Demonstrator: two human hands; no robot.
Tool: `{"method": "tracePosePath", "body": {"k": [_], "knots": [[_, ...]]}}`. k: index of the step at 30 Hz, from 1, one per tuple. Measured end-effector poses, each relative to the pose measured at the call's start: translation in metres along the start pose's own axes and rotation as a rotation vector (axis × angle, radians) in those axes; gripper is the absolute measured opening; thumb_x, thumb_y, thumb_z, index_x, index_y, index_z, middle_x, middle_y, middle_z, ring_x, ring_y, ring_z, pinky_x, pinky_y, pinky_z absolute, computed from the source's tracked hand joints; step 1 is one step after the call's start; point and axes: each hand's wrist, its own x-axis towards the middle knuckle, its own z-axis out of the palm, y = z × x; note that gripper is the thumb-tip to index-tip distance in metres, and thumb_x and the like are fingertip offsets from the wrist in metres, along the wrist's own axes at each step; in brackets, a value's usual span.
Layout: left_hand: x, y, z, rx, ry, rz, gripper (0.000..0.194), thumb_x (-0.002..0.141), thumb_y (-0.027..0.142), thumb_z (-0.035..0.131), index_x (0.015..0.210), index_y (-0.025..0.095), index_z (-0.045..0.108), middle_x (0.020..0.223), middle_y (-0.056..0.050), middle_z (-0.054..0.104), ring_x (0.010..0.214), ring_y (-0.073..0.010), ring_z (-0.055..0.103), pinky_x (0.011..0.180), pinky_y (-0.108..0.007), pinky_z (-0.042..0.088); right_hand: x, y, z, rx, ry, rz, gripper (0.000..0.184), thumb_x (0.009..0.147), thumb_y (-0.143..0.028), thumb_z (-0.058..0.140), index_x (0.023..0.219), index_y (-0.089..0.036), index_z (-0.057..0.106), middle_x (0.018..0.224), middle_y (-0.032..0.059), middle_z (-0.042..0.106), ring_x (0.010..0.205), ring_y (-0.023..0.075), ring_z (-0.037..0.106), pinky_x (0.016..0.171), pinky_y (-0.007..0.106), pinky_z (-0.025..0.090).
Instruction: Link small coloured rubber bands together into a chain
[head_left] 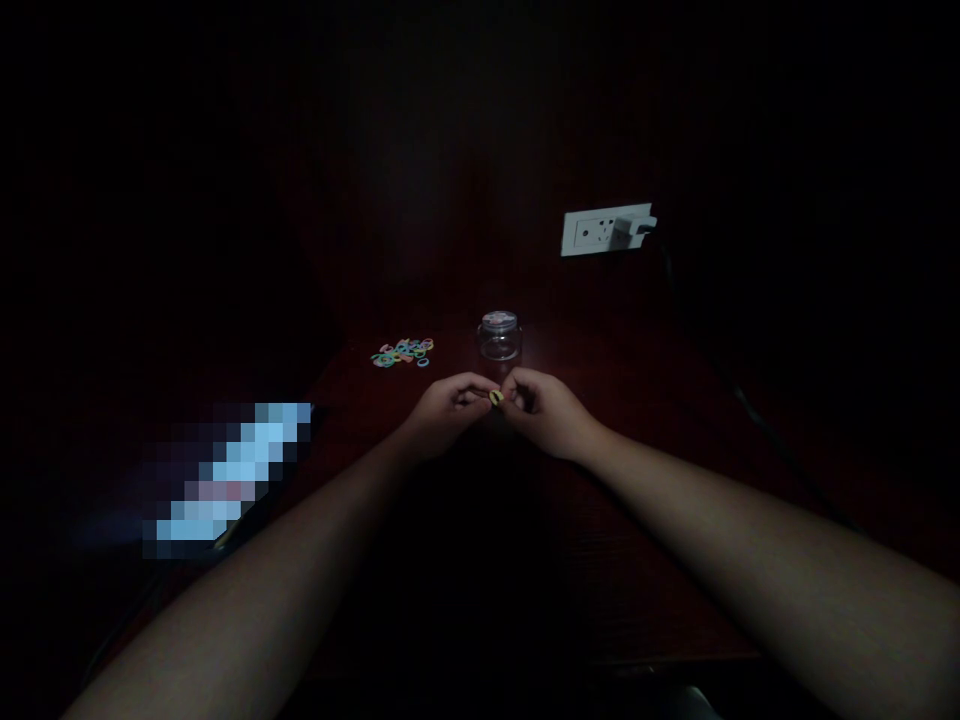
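Note:
Between the fingertips of my left hand (452,408) and my right hand (546,408) is a small yellow hair tie (496,398). Both hands pinch it, one from each side, above the dark red table. Just beyond them stands a clear lidded jar (499,338), upright, its top showing a pale patterned label. To the left of the jar lies a loose pile of colourful hair ties (403,352), several of them pink, green, blue and yellow.
A lit screen (236,475), blurred into blocks, is at the left by my forearm. On the back wall a white socket plate (589,232) holds a plug (634,228). A dark cable (742,400) runs down the right side of the table (637,390).

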Motion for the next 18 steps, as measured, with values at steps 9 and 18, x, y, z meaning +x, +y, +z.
{"method": "tracePosePath", "body": {"k": [9,18], "knots": [[-0.0006,0.0005,0.001,-0.013,0.033,-0.04,0.02,0.071,0.029,0.062,0.079,0.013,0.055,0.068,0.001,0.056,0.055,-0.006,0.047,0.05,-0.017,0.035,0.0017,0.003,-0.0007,-0.002,0.059,0.068,0.009,0.069,-0.023,0.054,0.067,-0.016,0.049,0.054,-0.0042,0.045,0.047,0.0065,0.038,0.045,0.02,0.028],[0.0004,-0.0059,0.0047,-0.086,-0.011,-0.027,0.021,0.072,0.03,0.062,0.08,0.013,0.052,0.071,-0.001,0.057,0.059,-0.0067,0.049,0.055,-0.019,0.038,-0.0009,-0.0026,-0.0006,0.031,0.04,0.047,0.009,0.069,-0.021,0.055,0.067,-0.017,0.047,0.051,-0.0054,0.042,0.045,0.0064,0.035,0.044,0.02,0.025]]}}
